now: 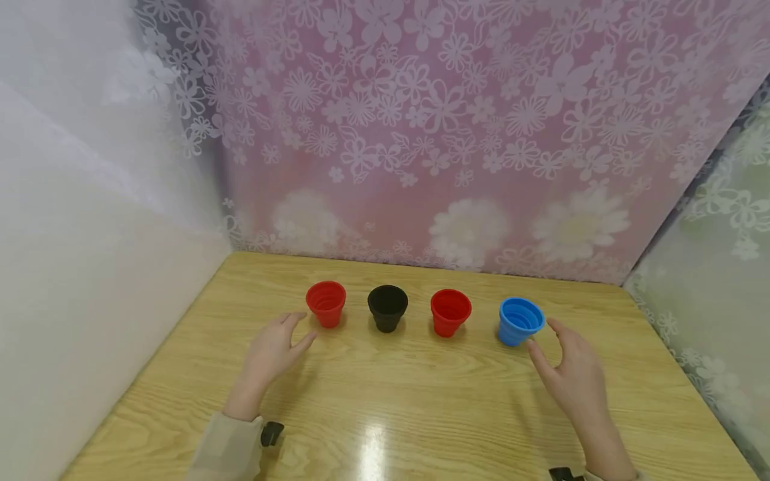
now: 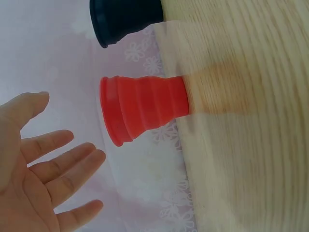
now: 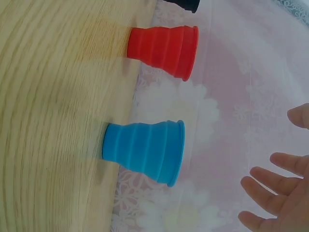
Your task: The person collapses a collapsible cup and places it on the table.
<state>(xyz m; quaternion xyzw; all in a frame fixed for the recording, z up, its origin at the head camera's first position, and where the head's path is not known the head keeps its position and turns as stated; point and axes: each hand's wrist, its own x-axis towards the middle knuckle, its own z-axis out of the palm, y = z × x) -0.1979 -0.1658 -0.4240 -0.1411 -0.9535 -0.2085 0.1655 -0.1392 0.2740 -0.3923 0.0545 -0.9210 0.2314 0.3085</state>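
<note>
Four ribbed cups is a row across the table, mouths up: a red cup (image 1: pixel 327 304) at the left end, a black cup (image 1: pixel 388 308), a second red cup (image 1: pixel 450 312) and a blue cup (image 1: pixel 520 322) at the right end. My left hand (image 1: pixel 273 355) hovers just left of and in front of the left red cup (image 2: pixel 142 106), fingers spread and apart from it. Beside the blue cup (image 3: pixel 145 150), on its right, my right hand (image 1: pixel 574 374) has its thumb and fingers parted. Neither hand holds anything.
The cups stand on a wood-grain table (image 1: pixel 385 394). Behind it hangs a pink flowered curtain (image 1: pixel 421 133). A pale wall (image 1: pixel 108 200) rises at the left and a flowered sheet (image 1: pixel 716 321) at the right.
</note>
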